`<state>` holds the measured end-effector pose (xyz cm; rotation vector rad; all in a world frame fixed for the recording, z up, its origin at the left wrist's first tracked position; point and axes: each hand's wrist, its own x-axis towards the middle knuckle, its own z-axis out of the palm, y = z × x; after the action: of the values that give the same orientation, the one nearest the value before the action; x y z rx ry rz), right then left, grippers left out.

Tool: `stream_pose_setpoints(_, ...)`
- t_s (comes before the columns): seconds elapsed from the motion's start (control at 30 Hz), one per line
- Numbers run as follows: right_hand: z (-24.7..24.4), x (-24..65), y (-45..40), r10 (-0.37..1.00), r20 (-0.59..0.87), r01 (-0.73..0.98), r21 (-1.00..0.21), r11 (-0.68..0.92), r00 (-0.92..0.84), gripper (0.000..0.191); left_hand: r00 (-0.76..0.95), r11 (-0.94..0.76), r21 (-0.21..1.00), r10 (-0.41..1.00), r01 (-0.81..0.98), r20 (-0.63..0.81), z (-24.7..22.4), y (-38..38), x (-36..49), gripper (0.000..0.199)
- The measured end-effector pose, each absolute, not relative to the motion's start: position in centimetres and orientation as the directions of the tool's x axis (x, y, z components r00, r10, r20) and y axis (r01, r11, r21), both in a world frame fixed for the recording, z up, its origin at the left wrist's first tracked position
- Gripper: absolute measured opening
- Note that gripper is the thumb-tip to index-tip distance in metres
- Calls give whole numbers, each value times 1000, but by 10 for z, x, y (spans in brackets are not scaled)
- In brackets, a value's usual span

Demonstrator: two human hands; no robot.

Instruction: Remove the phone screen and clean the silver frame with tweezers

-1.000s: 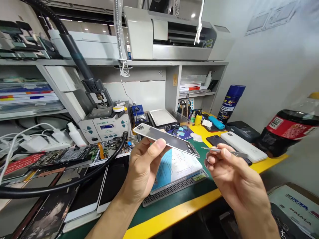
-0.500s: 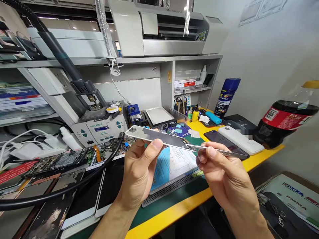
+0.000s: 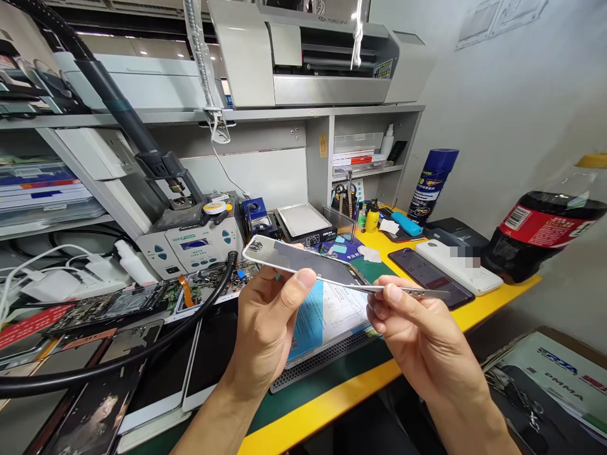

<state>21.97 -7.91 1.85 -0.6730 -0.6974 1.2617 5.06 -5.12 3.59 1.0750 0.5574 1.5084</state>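
Between the thumb and fingers of my left hand [image 3: 265,322], an opened phone [image 3: 303,260] is held up, tilted, with a grey inner face and a camera cluster at its far left end. My right hand [image 3: 427,338] pinches a thin flat metal pry tool [image 3: 429,292]. The tool's thin end lies against the phone's near right edge; whether it goes under the edge I cannot tell. Below both hands lies a blue and white booklet [image 3: 308,322] on a perforated metal plate [image 3: 327,357].
Phone screens [image 3: 161,366] and circuit boards [image 3: 114,309] lie to the left, crossed by a black hose [image 3: 190,344]. On the right are a dark phone [image 3: 427,275], a white phone-shaped slab [image 3: 455,265], a blue spray can [image 3: 434,183] and a cola bottle [image 3: 545,221]. Behind stands a rework station [image 3: 194,246].
The phone has tipped so that more of its inner face shows. The pry tool has come down to the phone's near edge and lies flatter. My right hand has shifted slightly.
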Motion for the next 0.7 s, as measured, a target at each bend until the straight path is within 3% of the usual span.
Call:
stream_pose_setpoints(0.43,11,223,-82,999,44,-688,-724,37,8,16,63,-306,846,928,-437,368,44,-61,48,22)
stream_pose_setpoints(0.5,11,223,-83,999,40,-699,-714,20,-13,15,19,-336,847,926,-413,376,45,-65,47,33)
stream_pose_setpoints(0.6,9,223,-84,998,41,-720,-694,0,-40,13,-45,-387,870,919,-305,392,47,-67,42,49)
stream_pose_setpoints(0.7,8,224,-84,997,28,-751,-660,-30,-65,13,38,-408,893,906,-188,422,51,-67,36,47)
